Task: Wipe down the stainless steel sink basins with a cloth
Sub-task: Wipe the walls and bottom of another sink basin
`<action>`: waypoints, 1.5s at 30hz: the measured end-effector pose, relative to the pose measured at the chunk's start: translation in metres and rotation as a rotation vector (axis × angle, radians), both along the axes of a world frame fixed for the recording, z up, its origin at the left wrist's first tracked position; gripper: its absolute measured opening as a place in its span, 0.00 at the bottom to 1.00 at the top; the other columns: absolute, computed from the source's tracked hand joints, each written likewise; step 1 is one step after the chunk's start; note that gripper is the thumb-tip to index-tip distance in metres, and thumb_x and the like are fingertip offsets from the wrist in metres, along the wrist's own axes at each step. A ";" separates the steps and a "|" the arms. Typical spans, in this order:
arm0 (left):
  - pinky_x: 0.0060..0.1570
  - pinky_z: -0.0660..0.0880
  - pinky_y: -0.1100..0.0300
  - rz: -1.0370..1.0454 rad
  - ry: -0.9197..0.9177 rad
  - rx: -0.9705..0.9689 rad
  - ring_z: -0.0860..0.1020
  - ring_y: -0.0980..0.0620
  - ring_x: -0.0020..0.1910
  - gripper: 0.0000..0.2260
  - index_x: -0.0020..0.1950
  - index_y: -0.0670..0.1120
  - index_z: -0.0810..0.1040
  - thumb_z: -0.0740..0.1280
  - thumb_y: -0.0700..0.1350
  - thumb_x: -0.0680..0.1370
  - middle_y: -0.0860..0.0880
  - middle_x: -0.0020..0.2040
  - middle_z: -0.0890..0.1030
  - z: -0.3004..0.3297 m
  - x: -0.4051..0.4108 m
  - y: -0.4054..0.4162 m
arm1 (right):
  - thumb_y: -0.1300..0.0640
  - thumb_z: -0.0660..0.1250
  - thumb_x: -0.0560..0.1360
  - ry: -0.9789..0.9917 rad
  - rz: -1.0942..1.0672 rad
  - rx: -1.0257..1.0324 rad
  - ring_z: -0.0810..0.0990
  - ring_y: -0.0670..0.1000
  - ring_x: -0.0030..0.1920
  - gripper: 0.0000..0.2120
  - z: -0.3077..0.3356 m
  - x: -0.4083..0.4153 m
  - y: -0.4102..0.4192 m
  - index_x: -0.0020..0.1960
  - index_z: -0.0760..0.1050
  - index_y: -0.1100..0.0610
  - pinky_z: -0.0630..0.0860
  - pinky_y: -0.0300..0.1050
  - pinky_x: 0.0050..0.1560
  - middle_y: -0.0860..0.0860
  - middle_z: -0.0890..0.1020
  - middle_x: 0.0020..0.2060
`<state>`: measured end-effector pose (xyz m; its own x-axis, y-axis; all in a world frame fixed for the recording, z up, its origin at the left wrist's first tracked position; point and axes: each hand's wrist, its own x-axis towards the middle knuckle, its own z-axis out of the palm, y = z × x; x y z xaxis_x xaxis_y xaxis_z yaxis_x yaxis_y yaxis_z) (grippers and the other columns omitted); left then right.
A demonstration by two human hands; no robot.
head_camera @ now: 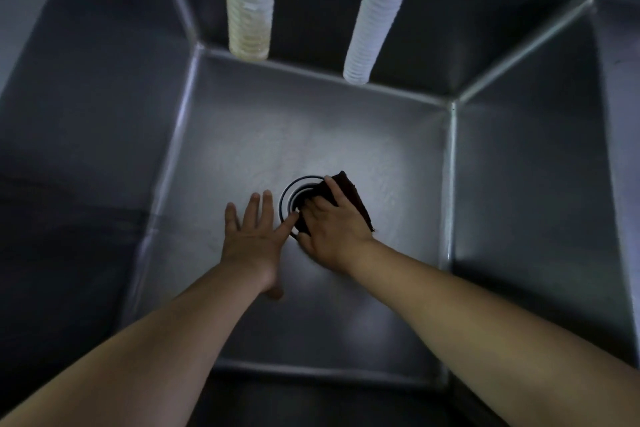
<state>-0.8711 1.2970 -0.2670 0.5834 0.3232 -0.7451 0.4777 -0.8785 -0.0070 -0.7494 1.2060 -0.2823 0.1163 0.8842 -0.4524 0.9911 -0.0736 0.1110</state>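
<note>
Inside the deep square brushed-steel sink basin [242, 135], the left hand [254, 239] lies flat, fingers spread. At its three o'clock, the right hand [332, 229] presses a dark folded cloth [351, 196] over the round black-ringed drain [294, 196]. Two ribbed translucent hoses [247, 0] hang at twelve o'clock.

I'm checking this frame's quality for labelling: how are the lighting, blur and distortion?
Head view: dim overall, with a soft bright patch on the basin floor around the drain; walls fall into shadow. Wide-angle bending splays the walls and the two corrugated hoses. The right hand on the dark cloth looks slightly blurred.
</note>
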 end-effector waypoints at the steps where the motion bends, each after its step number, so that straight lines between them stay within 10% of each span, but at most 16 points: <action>1: 0.67 0.33 0.35 -0.001 -0.002 0.000 0.28 0.39 0.71 0.62 0.73 0.58 0.30 0.77 0.59 0.59 0.40 0.72 0.26 0.000 0.000 0.000 | 0.44 0.42 0.81 -0.040 0.009 0.002 0.62 0.53 0.71 0.28 0.000 -0.003 0.000 0.72 0.65 0.57 0.24 0.56 0.68 0.53 0.72 0.68; 14: 0.66 0.30 0.37 0.016 -0.054 -0.027 0.26 0.41 0.71 0.65 0.72 0.59 0.28 0.77 0.61 0.56 0.41 0.71 0.24 -0.003 -0.004 0.003 | 0.47 0.54 0.80 0.354 -0.426 0.161 0.64 0.53 0.69 0.20 -0.014 -0.003 -0.004 0.57 0.77 0.59 0.42 0.46 0.76 0.57 0.80 0.54; 26: 0.63 0.26 0.38 0.042 -0.022 -0.045 0.25 0.41 0.70 0.67 0.70 0.58 0.24 0.77 0.62 0.55 0.43 0.60 0.15 -0.005 0.000 0.003 | 0.45 0.47 0.81 0.304 -0.264 0.092 0.53 0.50 0.75 0.27 -0.005 -0.007 -0.004 0.75 0.58 0.56 0.17 0.41 0.63 0.52 0.64 0.74; 32: 0.64 0.27 0.38 0.020 -0.037 -0.050 0.25 0.41 0.70 0.65 0.71 0.60 0.26 0.77 0.63 0.55 0.43 0.64 0.17 -0.005 -0.002 0.004 | 0.43 0.44 0.81 0.068 -0.206 0.074 0.60 0.55 0.71 0.28 -0.007 -0.014 -0.006 0.72 0.64 0.60 0.28 0.58 0.70 0.54 0.74 0.65; 39: 0.65 0.29 0.37 0.013 -0.016 -0.059 0.25 0.41 0.70 0.64 0.72 0.59 0.28 0.78 0.61 0.57 0.40 0.69 0.21 -0.004 -0.001 0.005 | 0.48 0.57 0.79 0.223 -0.429 0.339 0.71 0.54 0.55 0.18 -0.015 -0.015 -0.008 0.48 0.80 0.59 0.51 0.48 0.70 0.53 0.83 0.43; 45: 0.65 0.28 0.37 0.023 -0.010 -0.052 0.26 0.41 0.70 0.65 0.72 0.59 0.27 0.78 0.60 0.57 0.40 0.69 0.21 -0.004 0.001 0.004 | 0.50 0.57 0.79 0.367 -0.396 0.365 0.69 0.51 0.64 0.15 -0.017 -0.012 -0.014 0.59 0.76 0.53 0.34 0.40 0.70 0.50 0.81 0.54</action>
<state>-0.8698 1.3010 -0.2707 0.5834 0.2974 -0.7558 0.4978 -0.8662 0.0434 -0.7613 1.1923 -0.2997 0.3600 0.9106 -0.2030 0.8500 -0.4098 -0.3309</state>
